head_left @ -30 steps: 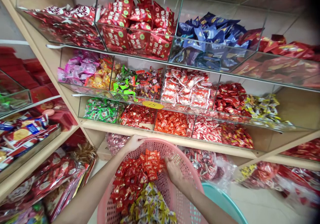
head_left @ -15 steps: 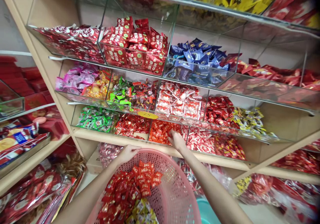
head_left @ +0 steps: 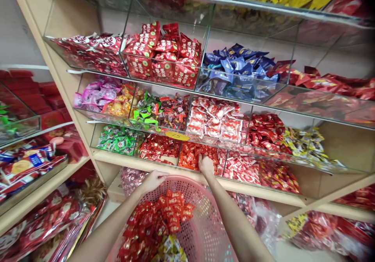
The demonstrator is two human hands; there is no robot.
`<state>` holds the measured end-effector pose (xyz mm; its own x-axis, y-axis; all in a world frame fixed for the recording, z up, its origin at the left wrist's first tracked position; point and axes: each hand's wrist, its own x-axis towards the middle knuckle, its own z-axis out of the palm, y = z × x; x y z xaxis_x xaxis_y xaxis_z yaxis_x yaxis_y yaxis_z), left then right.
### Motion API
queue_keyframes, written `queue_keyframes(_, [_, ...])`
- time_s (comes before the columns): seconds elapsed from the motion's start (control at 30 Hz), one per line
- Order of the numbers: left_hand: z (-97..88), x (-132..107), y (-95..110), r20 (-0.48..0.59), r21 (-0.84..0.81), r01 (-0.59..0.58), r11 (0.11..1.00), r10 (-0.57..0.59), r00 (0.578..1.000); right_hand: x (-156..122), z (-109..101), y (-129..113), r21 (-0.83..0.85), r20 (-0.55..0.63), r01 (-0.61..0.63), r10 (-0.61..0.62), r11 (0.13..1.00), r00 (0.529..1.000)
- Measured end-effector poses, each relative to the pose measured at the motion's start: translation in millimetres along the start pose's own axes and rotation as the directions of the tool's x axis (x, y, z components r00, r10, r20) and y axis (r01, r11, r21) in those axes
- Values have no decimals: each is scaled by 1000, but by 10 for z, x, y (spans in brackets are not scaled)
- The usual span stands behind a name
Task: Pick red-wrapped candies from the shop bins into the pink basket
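My left hand (head_left: 153,180) grips the far rim of a pink perforated basket (head_left: 205,230) that holds red-wrapped candies (head_left: 164,219) and some yellow-wrapped ones (head_left: 170,250). My right hand (head_left: 206,164) reaches over the glass front into the lowest bin of orange-red wrapped candies (head_left: 193,154). Its fingers curl down into the pile, and what they hold is hidden.
Glass-fronted shelf bins hold green candies (head_left: 117,139), red candies (head_left: 158,147), white-and-red packets (head_left: 213,119), blue packets (head_left: 237,66) and large red packets (head_left: 164,55). A yellow price tag (head_left: 176,136) sits on the glass. Bagged sweets lie below and on the left shelving (head_left: 29,164).
My right hand left the basket, rose to the lowest shelf bin and dug into the orange-red candies. The left hand kept its hold on the basket rim.
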<state>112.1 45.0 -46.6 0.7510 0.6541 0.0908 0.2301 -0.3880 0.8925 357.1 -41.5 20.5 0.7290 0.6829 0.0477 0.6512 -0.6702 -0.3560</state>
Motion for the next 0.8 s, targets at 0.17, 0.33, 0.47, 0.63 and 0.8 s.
queue_keyframes(0.17, [4,1,21,-4,-6,-1,1000,1,1000,-1,25,26,20,-7,-14,14,1000,1000])
queue_keyframes(0.33, [10,6,52,-10,9,26,1000,-26,1000,-1,25,28,35,-7,-25,26,999,1000])
queue_keyframes(0.47, [7,4,62,9,24,4,1000,-4,1000,-8,18,28,40,-21,-30,31,999,999])
queue_keyframes(0.63, [14,8,41,10,8,11,1000,-11,1000,-7,21,30,35,-29,-13,14,999,999])
queue_keyframes(0.8, [26,14,23,18,10,14,1000,-14,1000,13,33,33,6,15,-27,26,1000,1000])
